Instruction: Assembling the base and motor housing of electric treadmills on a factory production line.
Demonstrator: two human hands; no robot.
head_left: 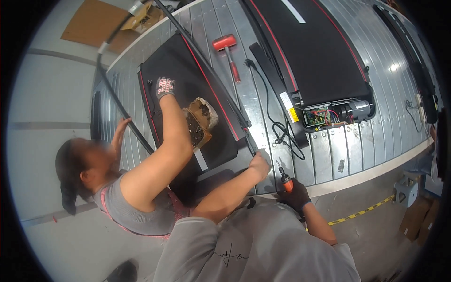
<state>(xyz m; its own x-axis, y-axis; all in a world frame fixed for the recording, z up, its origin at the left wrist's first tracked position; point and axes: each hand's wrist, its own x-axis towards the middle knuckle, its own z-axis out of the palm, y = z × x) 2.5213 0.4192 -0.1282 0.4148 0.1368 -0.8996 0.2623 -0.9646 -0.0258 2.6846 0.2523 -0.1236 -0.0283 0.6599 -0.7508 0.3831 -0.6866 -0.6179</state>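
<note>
My right hand [297,195], in a dark glove, is wrapped round an orange-and-black power screwdriver [286,182] with its bit pointing away from me. Bare and closed, my left hand [260,165] is at the near end of a long black metal tube [213,77]; what its fingers grip is partly hidden. This tube runs along a black treadmill deck [176,61] with red edge stripes. On the deck stands an opened cardboard box [199,127] of small dark parts. A co-worker's gloved hand [165,87] rests beyond the box, and their other hand [123,124] touches the tube frame.
A red mallet [225,44] and a black power cord [272,110] lie on the metal slat table [329,164]. To the right, a second treadmill deck [319,51] shows an uncovered motor [359,110] and wiring. A stool [406,190] stands on the floor, right.
</note>
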